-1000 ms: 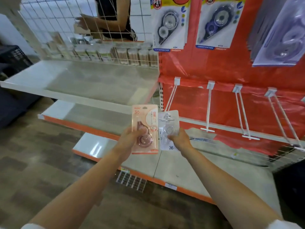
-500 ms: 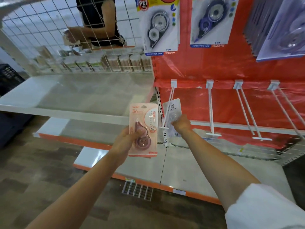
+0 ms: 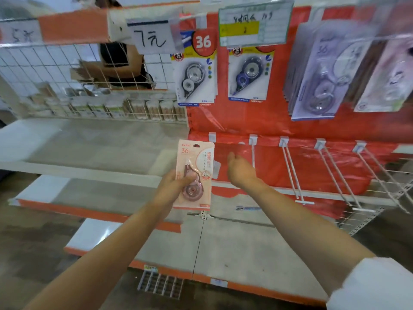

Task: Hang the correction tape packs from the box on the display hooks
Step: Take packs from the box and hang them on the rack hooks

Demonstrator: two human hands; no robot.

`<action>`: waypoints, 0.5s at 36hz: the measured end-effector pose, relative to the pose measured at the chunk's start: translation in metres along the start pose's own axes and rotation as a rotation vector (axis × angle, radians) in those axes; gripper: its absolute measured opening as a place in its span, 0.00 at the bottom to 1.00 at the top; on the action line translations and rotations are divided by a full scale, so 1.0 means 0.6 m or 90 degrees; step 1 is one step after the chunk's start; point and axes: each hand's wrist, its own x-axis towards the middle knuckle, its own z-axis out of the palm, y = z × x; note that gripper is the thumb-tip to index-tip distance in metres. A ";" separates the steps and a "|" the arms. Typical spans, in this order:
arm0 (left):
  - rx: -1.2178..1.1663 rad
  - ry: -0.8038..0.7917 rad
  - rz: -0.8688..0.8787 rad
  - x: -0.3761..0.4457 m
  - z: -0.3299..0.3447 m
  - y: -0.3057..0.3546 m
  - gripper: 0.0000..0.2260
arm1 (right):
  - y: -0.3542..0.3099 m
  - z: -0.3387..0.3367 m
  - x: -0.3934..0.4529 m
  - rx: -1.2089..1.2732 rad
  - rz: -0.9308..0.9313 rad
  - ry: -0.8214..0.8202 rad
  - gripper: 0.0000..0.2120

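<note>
Correction tape pack [image 3: 194,175], pink, stands upright in our left hand [image 3: 171,189], long axis vertical, hang hole on top and its printed face toward us. We grip it by the lower left edge, thumb across the front. Our right hand [image 3: 240,171] is released, fingers relaxed, holding nothing, just beside the pack and near the bare display hooks [image 3: 290,173] on the red panel [image 3: 263,121].

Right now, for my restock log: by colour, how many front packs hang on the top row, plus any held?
Black pack: 1
Blue pack: 1
Lilac pack: 1
Pale pack, far right, too blurred to name a colour: 1
Pink pack, held by the left hand: 1
Total: 5
</note>
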 end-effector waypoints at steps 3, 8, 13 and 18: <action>-0.016 -0.009 0.002 -0.002 0.031 0.016 0.08 | 0.017 -0.037 -0.022 -0.022 -0.024 0.033 0.22; -0.026 -0.043 0.014 -0.007 0.096 0.045 0.05 | 0.052 -0.100 -0.064 -0.057 -0.069 0.067 0.21; -0.037 -0.058 0.023 -0.012 0.161 0.069 0.09 | 0.088 -0.162 -0.109 -0.035 -0.090 0.063 0.23; -0.029 -0.065 0.049 -0.016 0.225 0.086 0.09 | 0.128 -0.214 -0.152 0.027 -0.102 0.057 0.18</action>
